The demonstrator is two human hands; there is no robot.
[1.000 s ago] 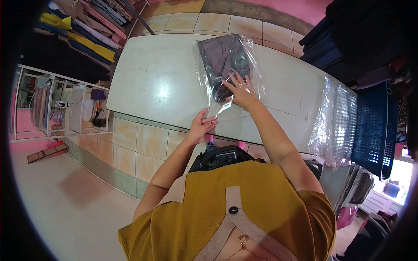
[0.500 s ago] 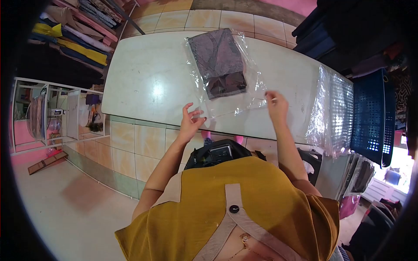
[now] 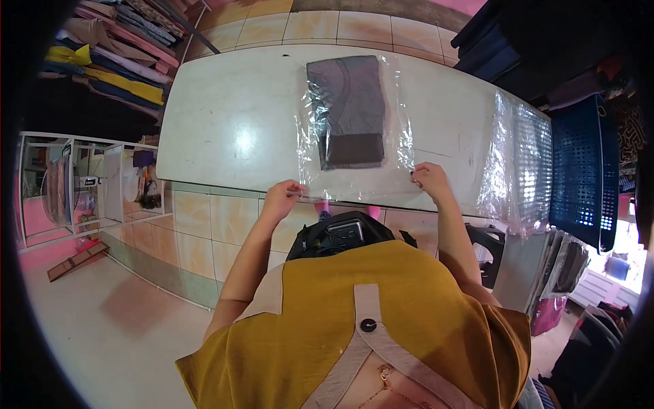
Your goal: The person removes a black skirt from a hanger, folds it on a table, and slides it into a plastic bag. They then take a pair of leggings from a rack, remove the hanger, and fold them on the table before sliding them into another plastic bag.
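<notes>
A folded grey garment [image 3: 351, 95] lies inside a clear plastic bag [image 3: 400, 126] on the white table [image 3: 225, 95]. Across the garment's near end is a dark brown rectangular panel [image 3: 355, 148]. With fingers closed, my left hand [image 3: 281, 198] pinches the near left corner of the bag at the table's front edge. My right hand [image 3: 432, 183] is pinched at the near right corner of the same bag. Between my hands the near edge of the plastic runs along the table's front.
A stack of clear plastic bags [image 3: 514, 163] lies at the table's right end, beside a blue perforated basket [image 3: 582, 180]. Folded fabrics [image 3: 129, 75] fill a rack at left. Dark clothes [image 3: 490, 54] hang at the far right. A black stool [image 3: 485, 252] stands below the table.
The bag with the garment has turned straight and come slightly nearer. My left hand has moved left and down and closed on the corner; my right hand has come lower.
</notes>
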